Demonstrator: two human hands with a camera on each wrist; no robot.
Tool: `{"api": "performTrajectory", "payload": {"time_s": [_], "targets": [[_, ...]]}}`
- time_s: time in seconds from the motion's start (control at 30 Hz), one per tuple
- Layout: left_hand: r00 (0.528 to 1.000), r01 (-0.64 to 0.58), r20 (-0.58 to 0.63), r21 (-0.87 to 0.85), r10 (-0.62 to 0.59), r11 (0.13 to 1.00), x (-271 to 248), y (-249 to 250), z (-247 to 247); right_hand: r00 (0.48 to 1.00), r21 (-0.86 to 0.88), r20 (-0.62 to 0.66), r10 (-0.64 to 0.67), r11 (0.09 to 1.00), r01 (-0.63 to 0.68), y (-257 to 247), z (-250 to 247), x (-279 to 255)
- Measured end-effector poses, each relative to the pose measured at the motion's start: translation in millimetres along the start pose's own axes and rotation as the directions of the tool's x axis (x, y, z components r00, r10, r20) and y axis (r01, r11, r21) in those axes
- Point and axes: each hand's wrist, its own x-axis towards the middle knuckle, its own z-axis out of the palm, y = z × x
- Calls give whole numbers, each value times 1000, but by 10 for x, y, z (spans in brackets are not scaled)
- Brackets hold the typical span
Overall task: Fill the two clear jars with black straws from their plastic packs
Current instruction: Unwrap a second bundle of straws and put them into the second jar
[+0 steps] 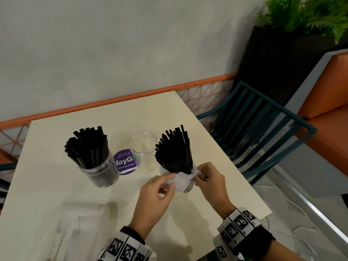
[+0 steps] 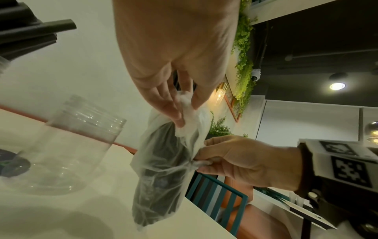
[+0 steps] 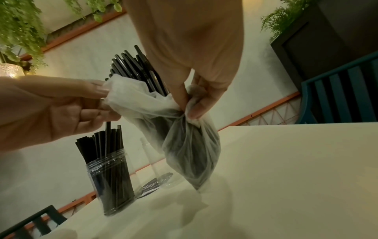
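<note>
A bundle of black straws (image 1: 174,149) stands upright on the table, its lower end still inside a thin clear plastic pack (image 1: 181,182). My left hand (image 1: 170,185) pinches the bunched plastic on the pack's left side. My right hand (image 1: 197,176) pinches it on the right. The wrist views show the same grips: left fingers (image 2: 184,105) and right fingers (image 3: 190,105) on the pack (image 3: 190,153). Just behind the bundle stands an empty clear jar (image 1: 144,147). A second clear jar (image 1: 96,166) at the left is packed with black straws.
A purple round sticker (image 1: 125,162) lies between the jars. A crumpled empty plastic pack (image 1: 79,223) lies on the near left of the cream table (image 1: 216,166). A teal slatted chair (image 1: 263,125) stands past the table's right edge; a wall runs behind.
</note>
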Motion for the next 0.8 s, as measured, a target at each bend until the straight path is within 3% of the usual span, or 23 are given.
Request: {"api": "performTrajectory", "payload": {"time_s": [0.1,0.23,0.3,0.4,0.5,0.6,0.67,0.73,0.8], "targets": [[998,-15,-57,14,15,1000,35,-11,34,998,14,63,-28,1000,27,-42,2,-68],[995,-41,-88,69,47,997,56,-62,47,939,158,338,-59,987,4,-141,-25,-190],[996,-38,-82,61,43,997,41,-77,69,939,150,342,-26,988,-27,-172,-32,-214],[997,-64,-37,81,67,995,10,-73,95,968,117,249,9,992,-39,-161,-12,-217],[980,-135,165,121,114,983,2,-81,65,972,62,232,34,997,-49,-103,-25,-219],[889,-198,443,149,114,969,-33,-98,41,975,18,223,0,1000,-4,8,-43,-214],[862,-265,486,187,146,946,-49,-37,35,976,-41,218,-6,999,15,100,-28,-207],[898,-402,293,244,328,883,-10,82,17,979,-76,204,3,997,13,174,-25,-194],[862,-480,-4,315,507,819,92,270,-11,978,-120,210,-14,992,40,210,-37,-184]]}}
